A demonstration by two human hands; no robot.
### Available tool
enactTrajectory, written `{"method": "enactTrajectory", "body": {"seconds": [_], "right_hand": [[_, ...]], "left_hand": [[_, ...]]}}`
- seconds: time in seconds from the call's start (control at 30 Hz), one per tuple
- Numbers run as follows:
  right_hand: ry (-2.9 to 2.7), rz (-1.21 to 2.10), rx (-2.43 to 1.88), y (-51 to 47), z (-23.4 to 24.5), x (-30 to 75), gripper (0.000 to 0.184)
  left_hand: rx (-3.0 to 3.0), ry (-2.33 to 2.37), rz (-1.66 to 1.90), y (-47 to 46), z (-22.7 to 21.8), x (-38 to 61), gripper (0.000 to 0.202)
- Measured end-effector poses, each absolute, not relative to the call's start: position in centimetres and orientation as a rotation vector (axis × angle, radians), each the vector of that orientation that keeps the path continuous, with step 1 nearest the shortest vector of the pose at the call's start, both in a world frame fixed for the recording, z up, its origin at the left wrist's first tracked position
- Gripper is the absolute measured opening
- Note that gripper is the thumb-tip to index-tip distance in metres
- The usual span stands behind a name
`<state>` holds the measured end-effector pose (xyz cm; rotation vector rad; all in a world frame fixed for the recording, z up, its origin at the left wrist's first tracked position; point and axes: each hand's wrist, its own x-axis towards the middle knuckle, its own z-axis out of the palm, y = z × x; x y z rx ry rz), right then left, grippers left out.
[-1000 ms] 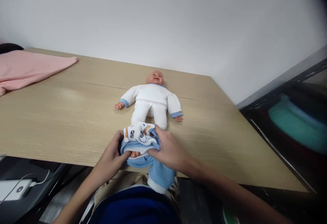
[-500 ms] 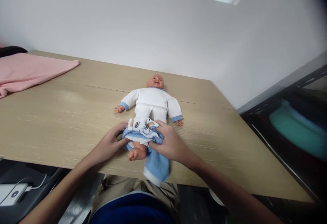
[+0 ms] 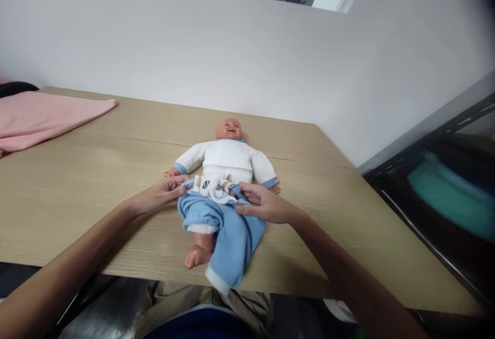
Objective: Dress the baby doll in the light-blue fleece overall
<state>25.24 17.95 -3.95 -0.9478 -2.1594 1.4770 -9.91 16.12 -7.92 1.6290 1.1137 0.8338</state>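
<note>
A baby doll [image 3: 226,154] in a white top lies on its back on the wooden table [image 3: 96,184], head away from me. Blue fleece trousers [image 3: 228,236] with a cartoon elephant face at the waist cover its legs; one bare foot sticks out of the left trouser leg. My left hand [image 3: 164,194] pinches the waistband at the doll's left hip. My right hand [image 3: 261,204] grips the waistband on the other side. Both hands sit at the doll's waist, just below its white top.
A pink cloth [image 3: 42,117] lies at the table's far left. A white wall [image 3: 232,55] runs behind the table. A dark shelf with a teal object [image 3: 452,194] stands to the right. My lap shows below the table's front edge.
Both hands have pulled the blue trousers up the doll's legs, from the feet to the waist. The doll's bare foot now shows out of the trouser leg.
</note>
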Motion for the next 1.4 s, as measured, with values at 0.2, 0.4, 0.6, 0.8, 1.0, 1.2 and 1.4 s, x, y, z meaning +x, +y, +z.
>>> {"method": "enactTrajectory", "body": {"seconds": [0.2,0.4,0.6,0.8,1.0,1.2,1.4], "right_hand": [[-1.934,1.727,-0.778,19.1,-6.0,27.4,0.078],[-1.844,1.773,-0.665,18.8,-6.5,27.3,0.062],[-2.268,1.534,-0.87,17.5,-3.8,28.3,0.049],[-2.401,1.422,-0.933,16.6,-2.8,28.4,0.031],[-1.806,1.734,-0.684,16.5,-4.5,28.7,0.047],[-1.71,1.939,-0.726,16.4,-4.3,28.5,0.063],[-1.899,1.928,-0.763,16.3,-4.2,29.2,0.051]], "left_hand": [[1.713,1.005,0.688,17.0,-5.9,-10.3,0.041],[2.071,1.057,0.641,17.7,-1.0,-5.8,0.052],[2.314,0.869,0.188,20.2,2.3,-0.7,0.032],[2.218,0.796,0.06,21.6,1.8,0.1,0.049],[1.873,0.474,-0.022,23.1,1.0,-0.6,0.041],[1.806,0.334,0.256,23.4,0.5,-0.4,0.031],[1.745,0.444,0.2,23.6,-1.7,0.1,0.047]]}}
